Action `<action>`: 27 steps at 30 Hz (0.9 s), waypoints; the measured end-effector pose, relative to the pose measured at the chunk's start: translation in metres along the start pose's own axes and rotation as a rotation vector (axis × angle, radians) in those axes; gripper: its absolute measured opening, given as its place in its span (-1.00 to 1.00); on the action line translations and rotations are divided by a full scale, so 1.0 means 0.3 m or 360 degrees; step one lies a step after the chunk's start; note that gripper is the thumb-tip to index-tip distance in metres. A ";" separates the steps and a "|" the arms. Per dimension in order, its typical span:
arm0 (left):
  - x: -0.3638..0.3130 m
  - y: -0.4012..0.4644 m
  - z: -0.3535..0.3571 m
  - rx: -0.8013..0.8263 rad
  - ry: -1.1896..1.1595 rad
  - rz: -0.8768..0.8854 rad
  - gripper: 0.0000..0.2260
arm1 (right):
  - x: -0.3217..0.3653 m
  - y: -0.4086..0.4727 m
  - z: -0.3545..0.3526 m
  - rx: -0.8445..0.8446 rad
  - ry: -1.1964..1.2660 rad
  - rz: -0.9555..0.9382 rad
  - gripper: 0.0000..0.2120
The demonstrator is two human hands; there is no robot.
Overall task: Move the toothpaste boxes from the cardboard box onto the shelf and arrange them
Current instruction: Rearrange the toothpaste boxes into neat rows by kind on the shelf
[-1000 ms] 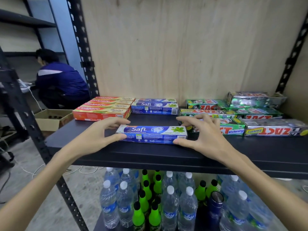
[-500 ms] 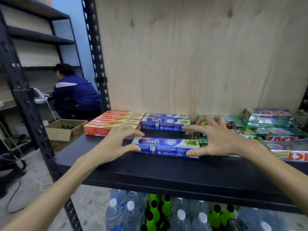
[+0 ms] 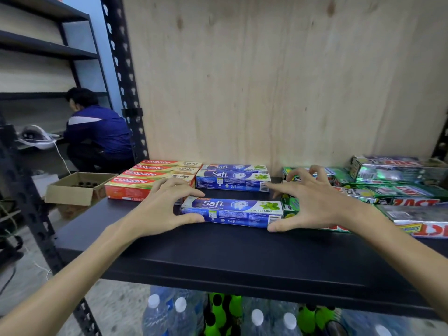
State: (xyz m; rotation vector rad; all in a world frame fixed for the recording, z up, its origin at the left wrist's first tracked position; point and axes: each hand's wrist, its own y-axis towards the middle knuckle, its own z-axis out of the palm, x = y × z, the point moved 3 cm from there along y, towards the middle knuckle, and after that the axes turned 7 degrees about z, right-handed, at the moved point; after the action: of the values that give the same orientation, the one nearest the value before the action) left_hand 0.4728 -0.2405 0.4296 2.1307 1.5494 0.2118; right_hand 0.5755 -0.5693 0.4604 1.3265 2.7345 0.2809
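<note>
Safi toothpaste box [image 3: 232, 212], blue and white with "Double Mint" and a green leaf printed at its right end, lies flat and lengthwise on the black shelf [image 3: 242, 258], in front of the other stock. From the head camera, the left hand [image 3: 162, 209] holds the box's left end, thumb on the near side and curled fingers over the far top edge. The right hand [image 3: 312, 202] holds the right end the same way, thumb tip pressed to the near lower corner, fingers arched and spread above the end.

Behind it, against the plywood back panel [image 3: 278, 81], two more Safi boxes [image 3: 233, 178] sit side by side. Just left of them is a stack of red Colgate boxes [image 3: 152, 177]. To the right, green and silver Zact boxes [image 3: 397, 187] lie in loose, uneven rows; one touches or sits just beside the held box's right end.

On the level below stand clear water bottles [image 3: 167, 316] with white caps and bright green bottles [image 3: 225, 309] with black caps.

At far left, an open cardboard box [image 3: 72, 192] sits on the floor, and a person in a dark blue jacket [image 3: 97, 134] crouches facing another rack.
</note>
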 end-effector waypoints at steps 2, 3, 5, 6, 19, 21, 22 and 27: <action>-0.003 0.007 0.012 -0.0051 0.0059 0.0036 -0.46 | -0.011 -0.015 -0.003 -0.0002 -0.0052 -0.0048 -0.06; -0.001 0.009 0.017 -0.0074 0.0085 0.0042 -0.48 | -0.021 -0.014 0.001 -0.0018 -0.0048 -0.0071 -0.02; 0.003 0.010 0.025 -0.0125 0.0140 0.0062 -0.51 | -0.054 -0.005 0.029 -0.0052 -0.0027 -0.0078 0.02; 0.006 0.011 0.028 -0.0142 0.0160 0.0065 -0.52 | -0.068 -0.002 0.042 -0.0058 0.0006 -0.0069 0.01; -0.031 0.073 0.040 -0.0156 0.0293 0.0077 -0.44 | -0.068 0.010 0.047 -0.0394 0.0151 -0.0074 -0.06; -0.036 0.088 0.041 -0.0159 0.0328 0.0073 -0.40 | -0.047 0.034 0.029 -0.0480 0.0191 -0.0027 -0.11; -0.036 0.096 0.043 -0.0142 0.0342 0.0064 -0.39 | -0.038 0.051 0.024 -0.0502 0.0222 0.0002 -0.13; -0.010 0.127 0.063 -0.0099 0.0470 0.0045 -0.41 | 0.006 0.131 0.006 -0.0362 0.0265 -0.0008 -0.08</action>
State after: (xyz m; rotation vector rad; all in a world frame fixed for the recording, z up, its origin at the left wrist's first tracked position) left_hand 0.5116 -0.2576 0.4317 2.1471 1.6490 0.5999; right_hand 0.6050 -0.5438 0.4666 1.2876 2.7326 0.7088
